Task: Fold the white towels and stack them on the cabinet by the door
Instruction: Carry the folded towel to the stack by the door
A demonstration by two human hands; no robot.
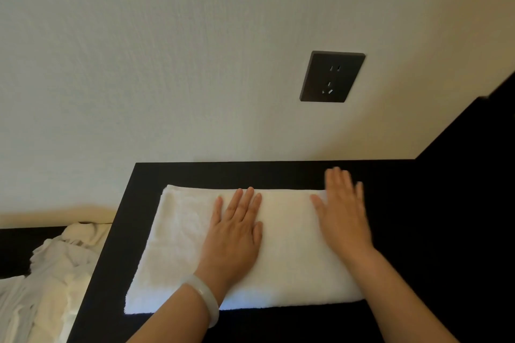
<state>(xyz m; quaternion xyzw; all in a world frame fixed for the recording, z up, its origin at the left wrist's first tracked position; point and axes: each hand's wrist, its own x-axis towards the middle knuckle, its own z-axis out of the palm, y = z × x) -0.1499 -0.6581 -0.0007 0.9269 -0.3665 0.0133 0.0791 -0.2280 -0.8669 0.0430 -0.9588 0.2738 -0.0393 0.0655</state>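
View: head camera, looking forward and down.
Task thing: folded white terry towel (287,253), a flat rectangle with its long side running left to right.
Where it lies: on the flat black cabinet top (423,231), towards the left and near part, its far edge just short of the wall.
Left hand (237,231): flat on the middle of the towel, palm down, fingers straight and slightly spread, pressing the cloth.
Right hand (344,217): flat at the towel's right end, fingers straight and close together, tips reaching past the far edge over the black top; blurred, so finer detail cannot be told.
Wrist: pale translucent stone bangle (204,296) on the left wrist.
Left of cabinet, lower down: crumpled heap of white cloth (55,273), unfolded; how many pieces cannot be told.
Wall: cream textured wall (167,64) with a dark square power socket (331,76) above the cabinet's right half.
Door: not in view; whether this cabinet is the one by the door cannot be told.
Done, by judgement: one towel folded and placed, now being smoothed flat.
Left, by judgement: the heap probably holds more towels to fold and lay on this one; only a single piece is on the cabinet, so the task looks early.
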